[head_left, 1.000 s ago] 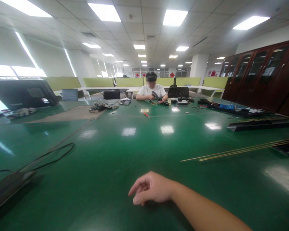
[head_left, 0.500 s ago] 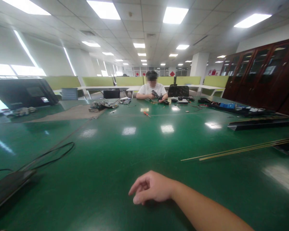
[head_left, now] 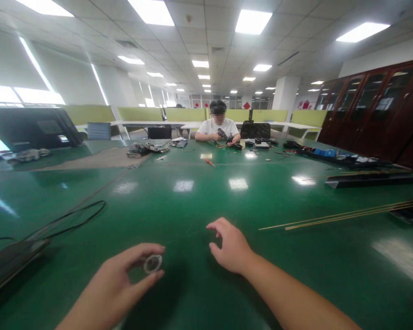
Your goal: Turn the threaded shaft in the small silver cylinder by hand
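My left hand (head_left: 113,279) grips a small pale ring (head_left: 153,264) between thumb and fingers, just above the green table (head_left: 179,211). The ring has a light rim and a darker middle; I cannot make out its exact kind. Apart from it, to the right, my right hand (head_left: 229,243) hovers over the table with its thumb and index finger separated. Nothing shows between those fingers.
Thin brass-coloured rods (head_left: 330,219) lie on the right, near a black channel (head_left: 375,179). On the left are a dark flat device (head_left: 13,268) and a black cable (head_left: 86,220). A screwdriver (head_left: 209,162) lies before a seated person (head_left: 217,128) holding a dark tool.
My left hand has come into view at the lower left with the ring in it. The right hand has moved forward and slightly right, and its fingers have spread.
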Demonstrator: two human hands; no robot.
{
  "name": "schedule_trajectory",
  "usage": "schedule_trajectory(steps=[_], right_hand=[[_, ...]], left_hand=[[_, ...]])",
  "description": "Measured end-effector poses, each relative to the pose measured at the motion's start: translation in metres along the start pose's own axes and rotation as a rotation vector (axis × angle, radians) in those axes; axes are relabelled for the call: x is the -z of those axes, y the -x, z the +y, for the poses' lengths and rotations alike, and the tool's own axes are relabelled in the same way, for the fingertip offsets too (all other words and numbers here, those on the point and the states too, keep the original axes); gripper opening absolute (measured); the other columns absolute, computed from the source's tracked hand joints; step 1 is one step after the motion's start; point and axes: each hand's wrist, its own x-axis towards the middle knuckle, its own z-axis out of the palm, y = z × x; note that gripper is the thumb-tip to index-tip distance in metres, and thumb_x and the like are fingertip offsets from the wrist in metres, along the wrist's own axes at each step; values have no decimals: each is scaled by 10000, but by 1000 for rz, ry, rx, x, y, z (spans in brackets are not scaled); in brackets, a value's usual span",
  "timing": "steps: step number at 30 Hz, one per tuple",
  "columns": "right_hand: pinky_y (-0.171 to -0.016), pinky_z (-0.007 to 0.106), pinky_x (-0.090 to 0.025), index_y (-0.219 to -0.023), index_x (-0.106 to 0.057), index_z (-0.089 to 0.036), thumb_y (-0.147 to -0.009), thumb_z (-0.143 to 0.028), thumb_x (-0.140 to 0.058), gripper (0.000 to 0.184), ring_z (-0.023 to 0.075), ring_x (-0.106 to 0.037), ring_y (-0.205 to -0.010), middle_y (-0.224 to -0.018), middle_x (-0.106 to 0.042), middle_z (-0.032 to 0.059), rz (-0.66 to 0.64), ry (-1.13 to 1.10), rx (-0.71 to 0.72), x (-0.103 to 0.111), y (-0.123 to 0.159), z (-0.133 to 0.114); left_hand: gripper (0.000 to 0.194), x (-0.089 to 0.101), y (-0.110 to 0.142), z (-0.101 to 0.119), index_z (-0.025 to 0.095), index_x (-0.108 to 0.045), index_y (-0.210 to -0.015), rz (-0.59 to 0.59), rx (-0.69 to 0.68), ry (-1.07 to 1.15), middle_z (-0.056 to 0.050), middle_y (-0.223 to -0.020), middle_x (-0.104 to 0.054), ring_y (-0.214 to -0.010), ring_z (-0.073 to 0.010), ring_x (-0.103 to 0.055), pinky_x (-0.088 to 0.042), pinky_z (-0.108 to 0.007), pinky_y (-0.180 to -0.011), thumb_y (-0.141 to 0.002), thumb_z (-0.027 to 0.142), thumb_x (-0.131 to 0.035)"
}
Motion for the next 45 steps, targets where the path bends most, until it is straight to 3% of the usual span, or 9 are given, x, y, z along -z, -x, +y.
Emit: schedule_trajectory(steps=[2,6,13,17,27,39,45], right_hand=[[-915,370,-499,-1265,-607,-230,-757,-106,-675,527,197,-594,-963,-1190,-603,59,62,120,111,1,2,0],[-998,396,-507,-1367,-501,-231,-734,-117,-667,665,226,-592,-1094,-1328,-549,86,81,204,214,-2,5,2],[-974,383,-525,-1320,-472,-240,-658,-43,-603,703,218,-599,-1073,-1296,-540,79,87,172,156,-8,-2,12],[-920,372,-530,-1219,-497,-250,-637,-40,-599,627,216,-610,-1031,-1230,-562,55,84,156,110,-12,-5,15],[-1024,404,-472,-1137,-544,-249,-645,-48,-628,538,253,-576,-1188,-1311,-549,73,29,152,80,-13,2,10],[-1040,365,-469,-1142,-584,-240,-657,-27,-636,531,228,-586,-1187,-1299,-551,75,20,50,107,-14,5,6],[-1009,372,-483,-1009,-639,-227,-691,-64,-677,360,238,-602,-1169,-1272,-560,80,1,48,87,-13,7,4]], left_hand=[[298,-17,-24,18,271,-737,-1083,-112,-55,24,-27,-1044,-761,-929,-246,-720,-584,-320,-836,-814,397,-767],[236,-48,-60,34,265,-732,-1072,-184,-176,84,-20,-1006,-735,-903,-218,-688,-547,-312,-820,-840,303,-724],[309,-83,-69,8,262,-686,-1173,-205,-255,144,-44,-1038,-711,-953,-229,-667,-530,-346,-862,-868,311,-680],[378,-87,-62,0,251,-630,-1189,-202,-206,159,-44,-1081,-700,-975,-229,-674,-535,-338,-878,-821,251,-713],[176,-84,-60,8,216,-603,-973,-285,-151,266,-3,-887,-655,-803,-186,-612,-465,-276,-722,-855,326,-672],[237,-84,-58,13,221,-578,-1060,-307,-112,360,-9,-988,-636,-908,-196,-598,-449,-313,-827,-859,295,-680],[205,-85,-59,13,212,-557,-971,-329,-85,353,12,-885,-577,-810,-181,-543,-414,-293,-730,-840,301,-688]])
